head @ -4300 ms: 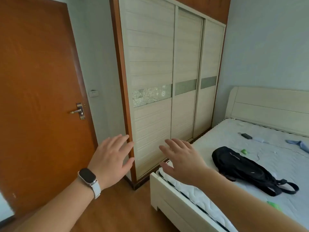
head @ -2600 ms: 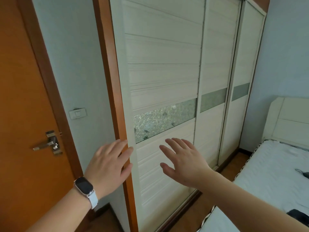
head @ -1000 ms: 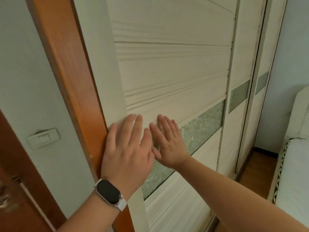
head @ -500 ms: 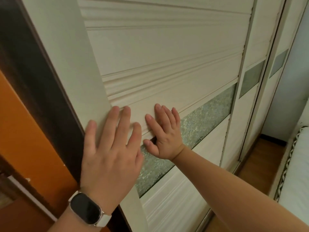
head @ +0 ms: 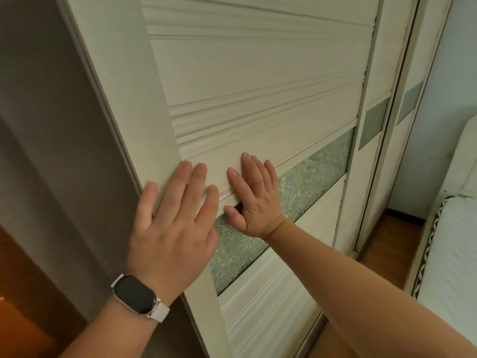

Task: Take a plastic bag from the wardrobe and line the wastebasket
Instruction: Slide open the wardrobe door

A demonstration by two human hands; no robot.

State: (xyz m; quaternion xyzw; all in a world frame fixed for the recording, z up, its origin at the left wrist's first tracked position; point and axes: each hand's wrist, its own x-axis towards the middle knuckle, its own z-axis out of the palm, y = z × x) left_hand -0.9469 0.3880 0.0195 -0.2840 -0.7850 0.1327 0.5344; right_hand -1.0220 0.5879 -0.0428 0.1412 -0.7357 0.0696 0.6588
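Hands flat, fingers spread, gripping nothing: left hand (head: 173, 223) on the left edge of the wardrobe door (head: 258, 73), right hand (head: 254, 195) just beside it, above the frosted strip (head: 309, 182). Watch (head: 135, 297) on left wrist. Bag and wastebasket not in view.

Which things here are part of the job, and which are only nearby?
Part of the job:
left hand, flat on the door
right hand, flat on the door
sliding wardrobe door

Only nearby:
smartwatch on the left wrist
bed at the right
wooden floor
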